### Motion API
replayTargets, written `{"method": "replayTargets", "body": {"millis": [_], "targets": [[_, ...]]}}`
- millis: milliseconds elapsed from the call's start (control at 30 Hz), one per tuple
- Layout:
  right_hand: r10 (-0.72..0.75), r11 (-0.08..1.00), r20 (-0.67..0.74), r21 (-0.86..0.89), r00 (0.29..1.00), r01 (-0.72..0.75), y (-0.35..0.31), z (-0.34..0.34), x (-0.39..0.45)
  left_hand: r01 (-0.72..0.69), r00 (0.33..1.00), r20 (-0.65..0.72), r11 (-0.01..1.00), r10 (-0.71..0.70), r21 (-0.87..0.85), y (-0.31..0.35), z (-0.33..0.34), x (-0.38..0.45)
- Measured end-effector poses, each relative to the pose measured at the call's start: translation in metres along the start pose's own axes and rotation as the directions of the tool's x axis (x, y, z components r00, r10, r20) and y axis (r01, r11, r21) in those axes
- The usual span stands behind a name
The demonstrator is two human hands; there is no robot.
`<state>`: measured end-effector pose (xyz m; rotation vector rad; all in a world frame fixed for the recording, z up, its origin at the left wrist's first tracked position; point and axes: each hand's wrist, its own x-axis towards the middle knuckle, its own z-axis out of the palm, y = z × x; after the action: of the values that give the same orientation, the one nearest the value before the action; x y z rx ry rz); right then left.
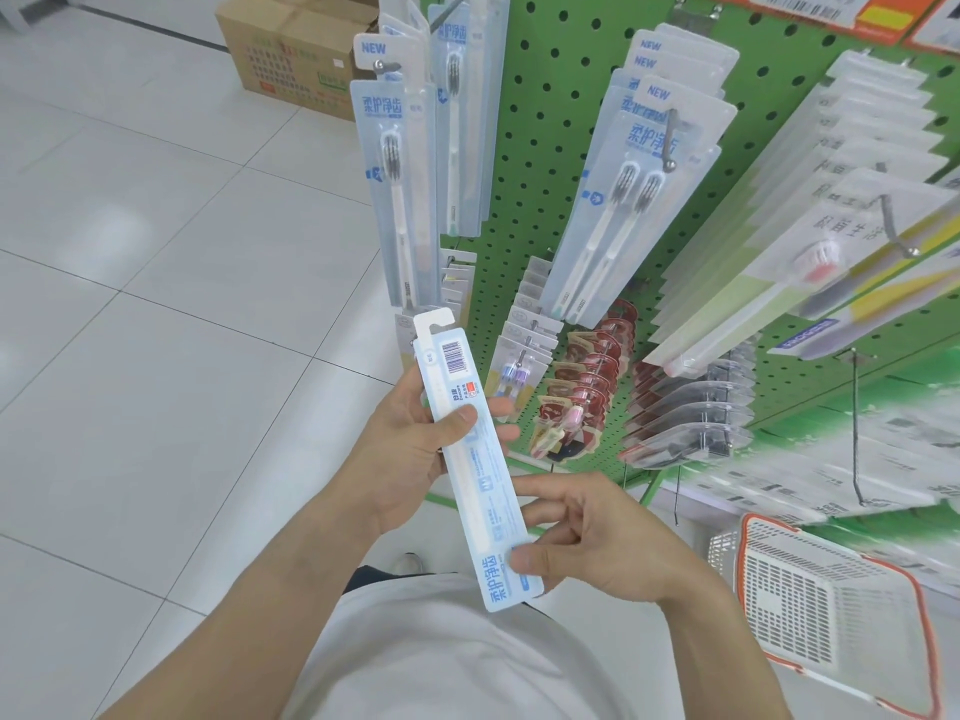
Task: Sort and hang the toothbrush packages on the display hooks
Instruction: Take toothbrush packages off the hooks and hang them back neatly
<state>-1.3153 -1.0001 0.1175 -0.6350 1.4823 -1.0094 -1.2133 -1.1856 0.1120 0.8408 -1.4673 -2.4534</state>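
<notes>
- Both hands hold one toothbrush package (470, 454), back face with barcode toward the camera, hang tab pointing up and away from the body.
- Left hand (415, 449): grips the upper half, thumb pressed on the face, fingers curled round behind the far edge.
- Right hand (587, 543): pinches the lower end, thumb on the printed face, index finger extended along the right edge, remaining fingers curled.
- The hands are apart, one at each half of the package, which spans between them at a slight tilt.
- Handling, as judged: the package is light, long and thin; the clear blister shell is likely smooth and may slip, and the card backing may bend if squeezed mid-length. Hold by the long edges, near the upper end, leaving the tab cut-out free.
- Just above the left hand hangs a single-brush package (397, 189) on a display hook (383, 65); it appears to be the matching type.
- Above the right hand a twin-brush package (631, 200) hangs on the green pegboard (545, 122).
- To the right of the right hand, a white basket (810, 605) with orange rim.
</notes>
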Motion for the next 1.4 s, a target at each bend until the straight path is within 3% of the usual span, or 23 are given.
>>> {"method": "replayTargets", "body": {"millis": [167,400,700,833,933,1067,1233,1400], "targets": [[-0.009,0.998,0.004,0.06,1.0,0.009,0.002,0.001,0.0,0.009,1.0,-0.016,1.0,-0.009,-0.002,0.001,0.0,0.001],[0.042,0.998,-0.032,-0.048,0.999,-0.043,0.009,-0.006,0.0,0.012,0.979,-0.202,1.0,-0.012,-0.005,0.0,0.003,-0.001],[0.093,0.992,-0.015,-0.089,0.996,-0.094,0.005,-0.013,-0.001,0.112,0.968,-0.214,0.99,-0.129,-0.09,0.0,0.006,-0.002],[0.095,0.989,-0.132,-0.104,0.987,-0.11,0.012,-0.017,0.004,0.08,0.971,-0.221,0.996,-0.088,-0.045,0.002,0.007,-0.001],[0.016,1.0,-0.329,-0.004,0.944,-0.018,0.012,-0.013,0.011,0.069,0.97,-0.228,0.995,-0.083,-0.066,0.002,0.013,-0.003],[-0.178,0.984,-0.465,-0.099,0.867,0.149,0.004,0.0,0.02,0.02,0.96,-0.277,0.999,-0.027,-0.026,0.002,0.02,-0.004],[-0.341,0.932,-0.453,-0.277,0.824,0.234,-0.005,0.017,0.028,-0.097,0.925,-0.333,0.961,0.184,0.261,0.003,0.023,-0.005],[-0.446,0.818,-0.431,-0.552,0.784,0.162,-0.009,0.024,0.037,-0.087,0.948,-0.288,0.981,0.136,0.175,0.011,0.026,-0.007]]}}
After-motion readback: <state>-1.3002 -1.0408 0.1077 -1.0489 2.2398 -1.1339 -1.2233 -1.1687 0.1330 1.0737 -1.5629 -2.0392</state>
